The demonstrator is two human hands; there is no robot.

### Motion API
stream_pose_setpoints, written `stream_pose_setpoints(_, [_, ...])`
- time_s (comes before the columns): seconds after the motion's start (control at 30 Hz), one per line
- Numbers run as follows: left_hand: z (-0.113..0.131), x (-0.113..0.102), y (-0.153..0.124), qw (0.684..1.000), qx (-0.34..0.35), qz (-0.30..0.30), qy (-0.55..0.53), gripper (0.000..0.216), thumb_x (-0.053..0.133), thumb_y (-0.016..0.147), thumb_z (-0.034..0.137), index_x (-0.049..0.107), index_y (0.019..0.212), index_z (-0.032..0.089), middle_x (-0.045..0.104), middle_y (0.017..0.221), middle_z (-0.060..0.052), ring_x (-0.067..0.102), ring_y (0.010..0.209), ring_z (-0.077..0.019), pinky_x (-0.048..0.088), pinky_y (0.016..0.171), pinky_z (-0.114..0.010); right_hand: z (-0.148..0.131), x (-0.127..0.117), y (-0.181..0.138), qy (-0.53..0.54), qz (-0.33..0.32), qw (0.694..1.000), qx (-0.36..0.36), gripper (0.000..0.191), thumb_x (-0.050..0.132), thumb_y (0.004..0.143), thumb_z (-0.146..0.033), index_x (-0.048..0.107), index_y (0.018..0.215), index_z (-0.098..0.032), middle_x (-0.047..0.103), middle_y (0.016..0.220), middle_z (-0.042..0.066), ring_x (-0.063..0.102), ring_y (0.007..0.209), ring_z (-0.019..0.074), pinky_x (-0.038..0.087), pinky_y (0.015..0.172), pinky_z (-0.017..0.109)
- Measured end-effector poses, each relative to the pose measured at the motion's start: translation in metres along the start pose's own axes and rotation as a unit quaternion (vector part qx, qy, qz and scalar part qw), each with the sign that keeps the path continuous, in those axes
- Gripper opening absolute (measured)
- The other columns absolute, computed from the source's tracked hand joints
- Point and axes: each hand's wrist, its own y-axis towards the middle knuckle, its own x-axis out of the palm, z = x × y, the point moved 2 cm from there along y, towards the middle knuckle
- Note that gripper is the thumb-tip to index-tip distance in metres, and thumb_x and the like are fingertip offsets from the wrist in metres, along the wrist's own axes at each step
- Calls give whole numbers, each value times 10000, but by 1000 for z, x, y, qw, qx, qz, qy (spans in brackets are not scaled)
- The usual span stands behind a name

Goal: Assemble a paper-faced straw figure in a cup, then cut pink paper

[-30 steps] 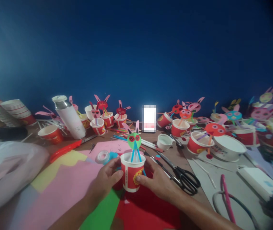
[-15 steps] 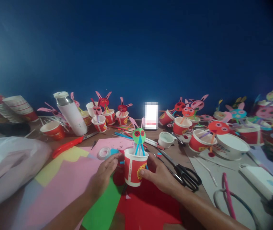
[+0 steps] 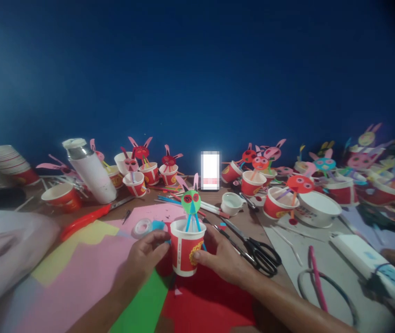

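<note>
A red and white paper cup (image 3: 183, 254) stands upright, slightly raised, in front of me. Out of it rises a paper rabbit head (image 3: 191, 203), green with red eyes and pink ears, on blue strips. My right hand (image 3: 223, 256) grips the cup from the right, thumb across its yellow emblem, the other fingers mostly behind. At the cup's left side, my left hand (image 3: 149, 252) curls its thumb and index finger around a short blue strip (image 3: 168, 242) that sticks out of the wall. Its fingertips sit against or very close to the cup; the contact is partly hidden.
Red (image 3: 211, 300), green and pink paper sheets lie beneath my hands. Black scissors (image 3: 265, 256) are at right, a red-handled knife (image 3: 86, 222) at left. Several rabbit cups, a white thermos (image 3: 91, 173) and a lit phone (image 3: 210, 171) line the back. A plastic bag (image 3: 10, 259) lies left.
The whole view has shifted, so everything appears further left. Both hands keep nearly the same hold around the cup. A dark blurred shape, perhaps a hand, appears at the far right edge.
</note>
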Motion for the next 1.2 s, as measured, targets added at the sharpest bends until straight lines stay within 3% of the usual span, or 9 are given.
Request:
stream_pose_setpoints(0.3, [2,2,-2,996,32,-76,36,185,649,791,307,620,927,185,675,831,-16,603,719,-137,487,696,-241,-13,-4,-8,-117,-5,993,-34,612,701,708,-166,486,1277,-232,582,1265,67,547,1142,251,406,998,411])
stream_pose_setpoints(0.47, [3,2,-3,996,32,-85,24,205,673,767,301,599,914,179,667,797,-16,597,682,-143,487,658,-250,-15,-4,-10,-161,2,984,-73,625,712,699,-164,482,1274,-251,558,1292,68,516,1174,257,401,997,409])
stream_pose_setpoints(0.77, [6,2,-4,995,27,-83,39,189,661,776,300,604,906,175,662,783,-20,601,678,-151,489,655,-254,-16,-4,-10,-157,3,985,-71,622,710,703,-172,482,1279,-233,571,1268,75,534,1147,261,403,991,414])
stream_pose_setpoints(1.0, [7,5,-3,995,38,-86,25,226,679,761,273,614,951,170,673,942,-59,628,811,-188,502,732,-282,-19,-3,-9,-150,-10,987,-61,611,698,704,-164,492,1277,-212,592,1239,81,547,1127,260,405,990,413])
stream_pose_setpoints(1.2, [5,3,-3,995,31,-96,17,180,656,785,248,618,944,173,662,900,-43,608,748,-152,490,744,-280,-17,-4,-9,-159,-3,986,-50,613,708,704,-197,494,1278,-215,591,1251,83,518,1175,278,390,1003,425])
